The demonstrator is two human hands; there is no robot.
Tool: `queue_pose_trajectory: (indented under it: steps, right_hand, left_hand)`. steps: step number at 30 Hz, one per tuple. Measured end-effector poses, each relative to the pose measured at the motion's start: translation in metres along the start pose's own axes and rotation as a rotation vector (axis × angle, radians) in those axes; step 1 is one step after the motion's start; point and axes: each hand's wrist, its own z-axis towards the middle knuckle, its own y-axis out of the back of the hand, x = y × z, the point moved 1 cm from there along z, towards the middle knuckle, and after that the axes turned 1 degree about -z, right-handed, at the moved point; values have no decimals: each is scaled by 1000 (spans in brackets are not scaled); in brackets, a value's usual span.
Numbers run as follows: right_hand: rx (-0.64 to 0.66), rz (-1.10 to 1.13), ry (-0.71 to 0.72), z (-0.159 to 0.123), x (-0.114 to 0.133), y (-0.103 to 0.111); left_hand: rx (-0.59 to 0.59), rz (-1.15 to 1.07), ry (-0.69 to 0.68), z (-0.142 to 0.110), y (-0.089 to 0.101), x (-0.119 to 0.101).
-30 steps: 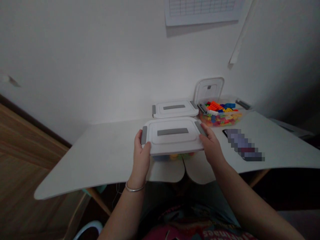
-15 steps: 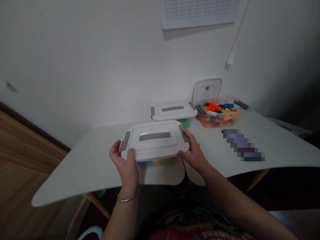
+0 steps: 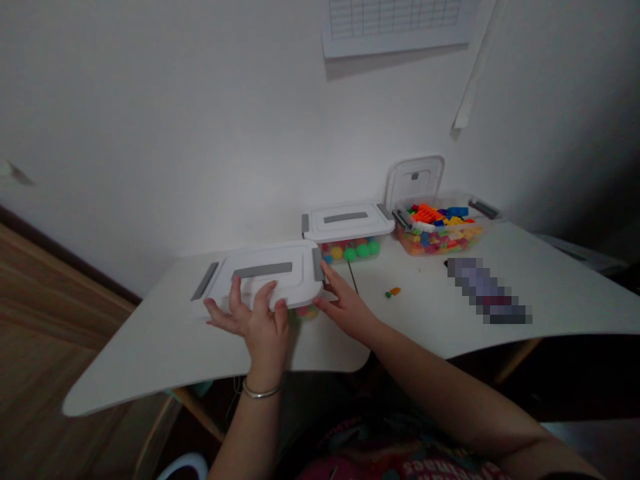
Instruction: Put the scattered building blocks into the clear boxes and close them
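Box (image 3: 295, 283), white lid, sits flat on the table (image 3: 145, 340), just left of a second lidded box (image 3: 349, 225) holding coloured balls (image 3: 356, 252). Left hand (image 3: 250, 320) is open, fingers spread over the lid's near edge, not closed around anything. Right hand (image 3: 347, 312) is open too, fingertips (image 3: 324, 268) at the box's right end beside the grey latch (image 3: 317, 265); contact there is hard to confirm. Box looks like stiff, fairly light plastic, smooth on top, so likely slippery under flat palms. Contents (image 3: 306, 312) look loose and would probably shift if tilted. Best hold: both ends, fingers under the rim, clear of the latches. Further right: open box of bricks (image 3: 437, 233), lid (image 3: 415, 181) standing up behind it; loose orange brick (image 3: 393, 291) on the table.
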Motion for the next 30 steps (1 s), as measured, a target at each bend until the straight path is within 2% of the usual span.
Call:
queue_pose_trajectory:
  steps: [10, 13, 15, 18, 21, 23, 27, 30]
  right_hand:
    - [66, 59, -16, 23, 0, -22]
    - [94, 98, -5, 22, -3, -26]
    - [65, 55, 15, 17, -8, -21]
    - [-83, -84, 53, 10, -16, 0]
    - [-278, -220, 75, 6, -21, 31]
    - [-404, -305, 86, 5, -22, 54]
    - [-606, -634, 179, 2, -24, 102]
    - [-724, -956, 177, -2, -25, 136]
  left_hand:
    - [78, 39, -117, 12, 2, 24]
    - [84, 14, -95, 19, -8, 30]
    - [109, -11, -78, 28, -20, 38]
    - [132, -49, -62, 42, -40, 52]
    - [75, -78, 2, 54, -55, 67]
    - [83, -78, 14, 59, -62, 73]
    - [85, -39, 21, 61, -61, 72]
    - [79, -15, 51, 58, -55, 66]
